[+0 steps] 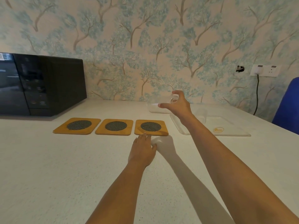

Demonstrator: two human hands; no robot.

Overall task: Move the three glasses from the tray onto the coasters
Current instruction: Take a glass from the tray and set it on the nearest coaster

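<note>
Three wooden coasters with dark mesh centres lie in a row on the white counter: left coaster [77,126], middle coaster [115,127], right coaster [151,127]. My right hand [178,105] grips a clear glass [157,105] by its rim, lifted above the counter between the right coaster and the clear tray [226,126]. Another clear glass [201,116] stands on the tray behind my right forearm, partly hidden. My left hand [143,148] rests flat on the counter, fingertips touching the right coaster's front edge. A third glass is not visible.
A black microwave [40,84] stands at the back left against the wallpapered wall. A wall socket [265,70] with a dark cable is at the right. A blue chair back [288,104] sits at the counter's right edge.
</note>
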